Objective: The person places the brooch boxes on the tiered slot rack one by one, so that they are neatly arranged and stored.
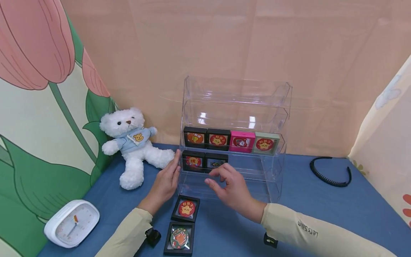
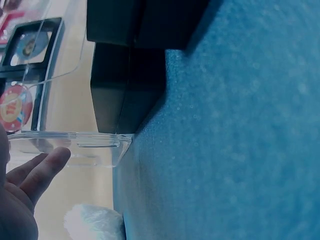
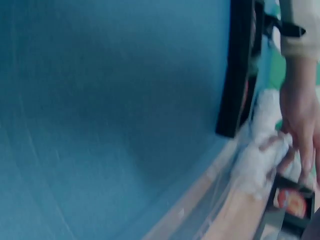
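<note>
A clear acrylic tiered rack (image 1: pixel 276 178) stands on the blue cloth. My left hand (image 1: pixel 165 182) rests against its left side with straight fingers; the left wrist view shows the fingertips (image 2: pixel 52 162) at the clear wall. In front of the lower tier is my right hand (image 1: pixel 232 185), thumb and index finger bent and apart, with nothing seen between them. Close behind it sits a black framed box (image 1: pixel 214 161), beside another black box with a red badge (image 1: pixel 193 161). The tier above holds two black boxes (image 1: pixel 218 139), a pink box (image 1: pixel 242 142) and a pale green box (image 1: pixel 265 143).
Two black framed boxes lie on the cloth near my left forearm, one with a red star badge (image 1: pixel 186 208), one with a green-edged badge (image 1: pixel 178 238). Left of the rack sits a white teddy bear (image 1: pixel 133 157). A white clock (image 1: pixel 72 223) and a black headband (image 1: pixel 330 180) flank the area.
</note>
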